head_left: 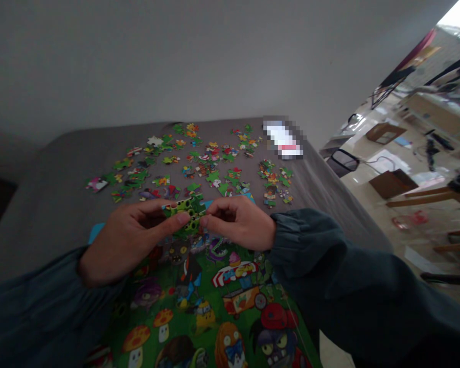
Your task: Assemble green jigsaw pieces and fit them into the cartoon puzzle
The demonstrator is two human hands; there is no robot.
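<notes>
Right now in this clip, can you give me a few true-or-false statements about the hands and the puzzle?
1. Both hands, left hand and right hand, pinch green cardboard puzzle pieces. True.
2. Loose colourful puzzle pieces lie scattered on the grey surface beyond the hands. True.
3. The finished cartoon puzzle section lies beyond the loose pieces. False: it lies nearer, under the hands.
4. The sleeves are bright red. False: dark teal.

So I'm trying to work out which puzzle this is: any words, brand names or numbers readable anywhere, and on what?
None can be read.
Assembled puzzle picture: cartoon figures only; the cart's awning shows no legible lettering.
Pixelated white object at the table's far edge: blurred out, unreadable.
Loose pieces and the green pieces held by both hands: too small.
</notes>
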